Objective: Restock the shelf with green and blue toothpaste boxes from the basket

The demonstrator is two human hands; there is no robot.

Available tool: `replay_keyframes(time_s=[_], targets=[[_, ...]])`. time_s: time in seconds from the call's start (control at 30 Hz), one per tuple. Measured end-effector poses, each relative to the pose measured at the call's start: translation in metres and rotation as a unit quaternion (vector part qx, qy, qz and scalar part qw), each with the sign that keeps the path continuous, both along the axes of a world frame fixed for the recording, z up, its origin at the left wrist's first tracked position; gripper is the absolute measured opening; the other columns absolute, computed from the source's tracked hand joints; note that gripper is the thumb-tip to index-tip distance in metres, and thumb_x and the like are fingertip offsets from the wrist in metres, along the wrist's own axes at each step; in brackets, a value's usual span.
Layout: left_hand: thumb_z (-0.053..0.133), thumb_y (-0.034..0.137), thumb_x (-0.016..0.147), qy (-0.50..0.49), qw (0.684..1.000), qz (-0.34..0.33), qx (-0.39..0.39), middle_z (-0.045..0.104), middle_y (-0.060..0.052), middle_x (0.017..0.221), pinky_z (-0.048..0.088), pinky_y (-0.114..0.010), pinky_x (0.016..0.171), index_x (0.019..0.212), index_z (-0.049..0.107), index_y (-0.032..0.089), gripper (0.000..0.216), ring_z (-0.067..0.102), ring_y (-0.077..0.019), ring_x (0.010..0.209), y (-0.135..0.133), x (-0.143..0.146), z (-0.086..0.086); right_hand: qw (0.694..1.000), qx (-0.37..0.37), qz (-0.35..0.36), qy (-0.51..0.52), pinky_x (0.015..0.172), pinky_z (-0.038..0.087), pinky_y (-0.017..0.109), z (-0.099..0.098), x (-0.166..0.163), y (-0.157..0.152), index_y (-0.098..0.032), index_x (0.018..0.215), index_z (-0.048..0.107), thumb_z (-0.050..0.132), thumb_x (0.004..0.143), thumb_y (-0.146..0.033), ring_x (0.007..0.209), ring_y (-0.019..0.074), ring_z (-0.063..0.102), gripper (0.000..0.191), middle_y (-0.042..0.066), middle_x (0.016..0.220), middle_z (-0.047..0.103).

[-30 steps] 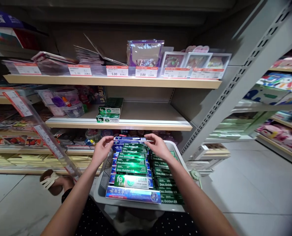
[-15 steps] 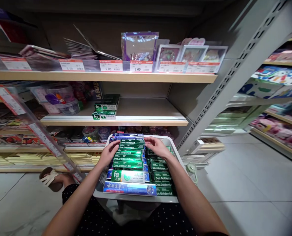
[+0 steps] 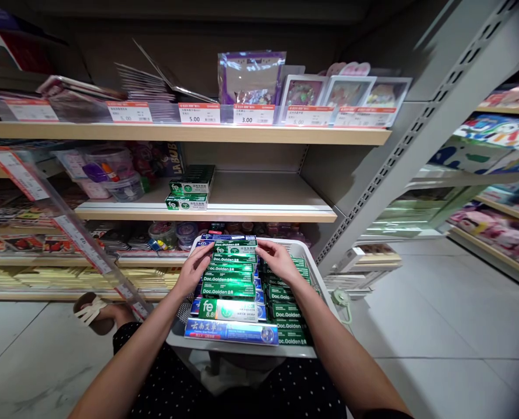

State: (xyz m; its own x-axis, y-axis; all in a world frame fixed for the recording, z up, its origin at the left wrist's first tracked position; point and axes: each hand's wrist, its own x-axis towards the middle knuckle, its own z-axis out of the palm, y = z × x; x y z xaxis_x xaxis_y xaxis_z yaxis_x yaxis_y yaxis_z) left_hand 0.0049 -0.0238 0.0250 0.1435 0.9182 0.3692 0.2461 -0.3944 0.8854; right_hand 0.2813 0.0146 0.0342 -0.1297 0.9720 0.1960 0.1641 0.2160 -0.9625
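Observation:
A grey plastic basket (image 3: 316, 273) full of toothpaste boxes sits before me at my lap. At its far end, my left hand (image 3: 193, 270) and my right hand (image 3: 280, 263) hold the two ends of a green and white toothpaste box (image 3: 235, 248), its "fe" face partly turned toward me. Below it lies a row of green Doc.Golden boxes (image 3: 228, 289), then a white-and-green box (image 3: 228, 310) and a blue toothpaste box (image 3: 232, 332). More green boxes (image 3: 286, 311) fill the basket's right side. My fingertips are partly hidden behind the held box.
A small stack of green toothpaste boxes (image 3: 187, 201) stands on the middle shelf (image 3: 263, 198), beside clear plastic tubs (image 3: 123, 186). The upper shelf (image 3: 189, 132) carries price tags and packaged goods. A slotted upright (image 3: 399, 151) rises at the right. A slanted label strip (image 3: 80, 241) crosses the left.
The box between my hands has tipped, so its white "fe" face now shows below the green Doc.Golden face. Both hands stay at nearly the same place; the view has shifted slightly.

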Motion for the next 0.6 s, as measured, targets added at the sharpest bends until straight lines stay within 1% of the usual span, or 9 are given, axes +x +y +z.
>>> replay_keyframes(time_s=[0.1,0.23,0.37,0.5,0.53,0.6], targets=[[0.056,0.047,0.087,-0.034,0.999,0.001,-0.021,0.056,-0.009,0.132,0.036,-0.041,0.108,0.127,0.061,0.024,0.046,0.051,-0.0258,0.123,-0.002,0.002,0.003,1.0,-0.003,-0.009,0.019,0.1,0.048,0.044,0.0,-0.003,0.0,-0.019,0.108,0.069,0.07,0.077,-0.041,0.107,0.0241,0.065,0.037,0.01,0.115,0.07],[0.058,0.048,0.085,-0.05,0.998,0.012,-0.03,0.055,-0.01,0.131,0.038,-0.04,0.107,0.127,0.06,0.023,0.049,0.053,-0.0254,0.12,-0.002,0.003,0.003,0.998,0.015,-0.01,0.053,0.098,0.049,0.041,-0.002,-0.009,0.0,-0.02,0.11,0.068,0.069,0.079,-0.043,0.105,0.0226,0.065,0.039,0.009,0.114,0.069],[0.059,0.048,0.085,-0.078,0.995,0.022,-0.059,0.053,-0.01,0.134,0.04,-0.039,0.105,0.132,0.055,0.023,0.053,0.054,-0.0247,0.121,0.0,0.004,-0.001,0.998,0.029,-0.014,0.057,0.094,0.051,0.037,-0.001,-0.013,-0.002,-0.021,0.117,0.064,0.068,0.08,-0.042,0.101,0.0202,0.065,0.042,0.008,0.113,0.068],[0.061,0.048,0.083,-0.132,0.987,0.028,-0.088,0.057,-0.011,0.133,0.041,-0.04,0.106,0.139,0.046,0.022,0.064,0.055,-0.0244,0.121,0.001,0.005,-0.002,0.998,0.034,-0.021,0.043,0.088,0.053,0.033,0.001,-0.014,-0.005,-0.021,0.121,0.062,0.065,0.082,-0.042,0.095,0.0184,0.065,0.045,0.008,0.111,0.068],[0.061,0.048,0.083,-0.138,0.986,0.032,-0.091,0.057,-0.011,0.133,0.042,-0.04,0.106,0.139,0.046,0.021,0.064,0.055,-0.0247,0.121,0.002,0.006,-0.002,0.998,0.033,-0.02,0.039,0.087,0.053,0.033,0.002,-0.014,-0.005,-0.021,0.12,0.063,0.065,0.082,-0.043,0.094,0.0184,0.065,0.044,0.008,0.112,0.068],[0.063,0.046,0.082,-0.125,0.988,0.049,-0.082,0.056,-0.012,0.134,0.041,-0.041,0.106,0.132,0.054,0.019,0.057,0.052,-0.0257,0.125,0.003,0.006,0.0,0.999,0.03,-0.012,0.034,0.086,0.053,0.033,0.001,-0.014,-0.005,-0.021,0.118,0.064,0.065,0.082,-0.044,0.094,0.0186,0.065,0.042,0.008,0.114,0.068]])
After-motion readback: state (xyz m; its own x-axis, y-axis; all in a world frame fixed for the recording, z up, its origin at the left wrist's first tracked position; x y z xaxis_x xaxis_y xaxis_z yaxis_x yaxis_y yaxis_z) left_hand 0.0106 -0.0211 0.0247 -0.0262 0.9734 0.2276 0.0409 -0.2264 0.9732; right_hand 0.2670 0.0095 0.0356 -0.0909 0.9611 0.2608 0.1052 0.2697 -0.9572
